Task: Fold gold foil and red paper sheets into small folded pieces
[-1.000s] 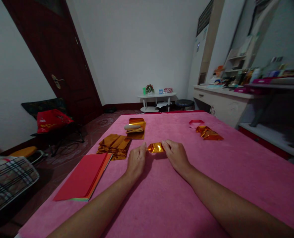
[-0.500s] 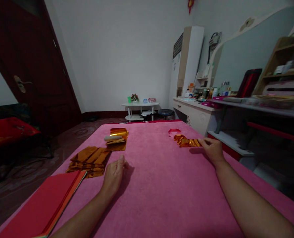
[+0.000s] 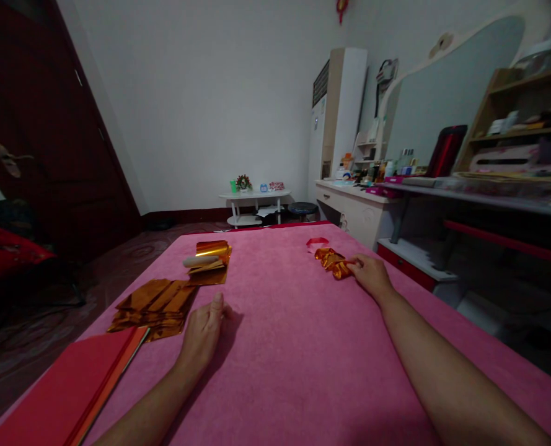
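On the pink-covered table, my right hand (image 3: 372, 275) pinches the near end of a crumpled, folded gold foil paper (image 3: 343, 270). That end lies at the right end of a short row of shiny gold foil pieces (image 3: 324, 255). A small red-pink paper ring (image 3: 317, 241) sits just behind them. My left hand (image 3: 203, 331) rests on its side on the cloth, thumb up, fingers loosely bent, holding nothing visible. Beside it on the left lies a fanned stack of flat gold foil papers (image 3: 157, 305). Farther back, a pale stick (image 3: 201, 261) rests on more gold foil sheets (image 3: 212, 249).
A stack of red and orange paper (image 3: 66, 387) lies at the table's near left. Beyond the table stand a small white side table (image 3: 256, 196), a dark stool (image 3: 302, 208) and a tall air conditioner (image 3: 340, 111). At right is a cluttered dressing table (image 3: 356, 207) with a mirror.
The view has turned slightly right. My right hand has moved in with its gold foil piece, which is now closer to the row. My left hand has stayed nearly still.
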`<action>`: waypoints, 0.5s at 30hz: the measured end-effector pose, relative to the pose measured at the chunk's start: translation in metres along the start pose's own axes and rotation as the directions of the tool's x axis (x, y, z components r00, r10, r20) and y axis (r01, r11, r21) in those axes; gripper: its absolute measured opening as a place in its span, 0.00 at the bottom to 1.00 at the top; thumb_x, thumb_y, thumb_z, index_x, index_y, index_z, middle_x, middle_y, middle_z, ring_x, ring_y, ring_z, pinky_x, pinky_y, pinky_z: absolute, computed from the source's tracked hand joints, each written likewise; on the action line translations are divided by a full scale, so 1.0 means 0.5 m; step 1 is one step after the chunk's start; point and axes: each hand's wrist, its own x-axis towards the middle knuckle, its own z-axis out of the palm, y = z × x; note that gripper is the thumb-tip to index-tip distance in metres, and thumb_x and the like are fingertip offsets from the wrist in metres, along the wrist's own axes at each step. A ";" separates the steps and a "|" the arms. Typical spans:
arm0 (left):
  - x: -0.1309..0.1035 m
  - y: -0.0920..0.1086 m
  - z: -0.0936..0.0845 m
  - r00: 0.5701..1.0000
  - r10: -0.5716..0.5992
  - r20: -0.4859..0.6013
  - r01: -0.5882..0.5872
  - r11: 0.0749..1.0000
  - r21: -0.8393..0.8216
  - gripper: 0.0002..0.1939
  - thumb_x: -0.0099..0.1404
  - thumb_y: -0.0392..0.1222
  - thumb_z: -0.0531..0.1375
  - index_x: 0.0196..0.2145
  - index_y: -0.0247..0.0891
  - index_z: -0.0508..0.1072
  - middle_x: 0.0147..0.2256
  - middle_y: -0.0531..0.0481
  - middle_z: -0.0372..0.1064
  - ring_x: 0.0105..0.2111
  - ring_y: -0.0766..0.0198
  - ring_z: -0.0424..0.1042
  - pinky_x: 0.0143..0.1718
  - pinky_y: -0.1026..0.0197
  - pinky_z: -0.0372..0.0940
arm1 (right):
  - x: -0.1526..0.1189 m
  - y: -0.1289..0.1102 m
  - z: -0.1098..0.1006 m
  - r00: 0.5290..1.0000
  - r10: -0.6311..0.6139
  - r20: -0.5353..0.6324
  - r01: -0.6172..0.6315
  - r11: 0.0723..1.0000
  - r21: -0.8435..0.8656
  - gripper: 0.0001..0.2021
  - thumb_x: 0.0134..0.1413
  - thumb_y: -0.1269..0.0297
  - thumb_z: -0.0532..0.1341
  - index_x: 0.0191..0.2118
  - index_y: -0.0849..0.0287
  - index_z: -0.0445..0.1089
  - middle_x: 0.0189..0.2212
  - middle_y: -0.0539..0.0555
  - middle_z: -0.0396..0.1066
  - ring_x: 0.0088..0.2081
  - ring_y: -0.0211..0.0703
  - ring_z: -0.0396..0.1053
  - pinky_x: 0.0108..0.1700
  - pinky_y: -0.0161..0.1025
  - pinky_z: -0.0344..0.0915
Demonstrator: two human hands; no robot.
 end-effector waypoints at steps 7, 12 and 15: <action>0.002 -0.004 0.001 1.000 0.007 0.020 -0.008 1.000 0.017 0.32 0.65 0.57 0.40 0.21 0.35 0.71 0.16 0.51 0.61 0.20 0.63 0.62 0.23 0.64 0.55 | -0.011 -0.031 0.015 0.997 0.077 -0.015 -0.078 0.980 -0.182 0.07 0.44 0.60 0.60 0.25 0.58 0.67 0.21 0.50 0.68 0.24 0.38 0.64 0.25 0.33 0.52; 0.001 0.001 0.004 1.000 0.008 0.027 -0.008 1.000 0.010 0.31 0.65 0.57 0.41 0.20 0.35 0.71 0.16 0.51 0.61 0.21 0.63 0.62 0.24 0.64 0.54 | -0.008 -0.053 0.027 0.998 0.057 -0.030 -0.063 0.955 -0.289 0.05 0.48 0.62 0.57 0.27 0.57 0.67 0.24 0.52 0.70 0.27 0.40 0.66 0.26 0.34 0.51; 0.001 0.000 0.006 1.000 0.011 0.028 -0.011 1.000 0.010 0.31 0.65 0.57 0.41 0.19 0.35 0.71 0.16 0.52 0.60 0.20 0.63 0.62 0.23 0.64 0.54 | 0.003 -0.056 0.034 0.998 0.063 -0.027 -0.069 0.949 -0.308 0.05 0.50 0.62 0.56 0.30 0.57 0.67 0.26 0.53 0.71 0.29 0.41 0.67 0.27 0.35 0.52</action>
